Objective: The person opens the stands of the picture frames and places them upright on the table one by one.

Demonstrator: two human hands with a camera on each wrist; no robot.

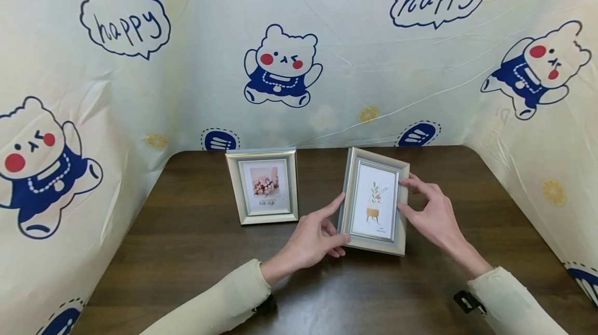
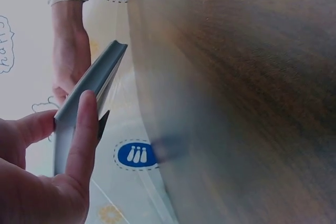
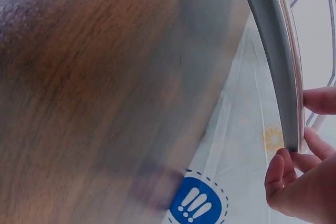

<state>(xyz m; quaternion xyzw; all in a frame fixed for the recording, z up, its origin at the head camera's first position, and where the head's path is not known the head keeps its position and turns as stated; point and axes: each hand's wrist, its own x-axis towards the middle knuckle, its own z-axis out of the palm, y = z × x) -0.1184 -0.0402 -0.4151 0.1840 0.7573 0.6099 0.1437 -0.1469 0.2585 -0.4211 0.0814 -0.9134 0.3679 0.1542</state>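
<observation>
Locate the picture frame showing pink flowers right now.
In the head view, the pink-flower frame is just left of centre on the table, left of the plant-picture frame held between the left hand and right hand.

Dk brn tbl [image 1: 187, 257], pink-flower pic frame [image 1: 263, 186] on it.

A dark-brown, round-cornered wood-grain table [image 1: 187, 272] stands before pale sheeting [image 1: 210, 80] printed with blue-clad white bears [image 1: 280, 81], yellow citrus slices [image 1: 368, 114] and "happy" speech bubbles [image 1: 125, 25].
</observation>
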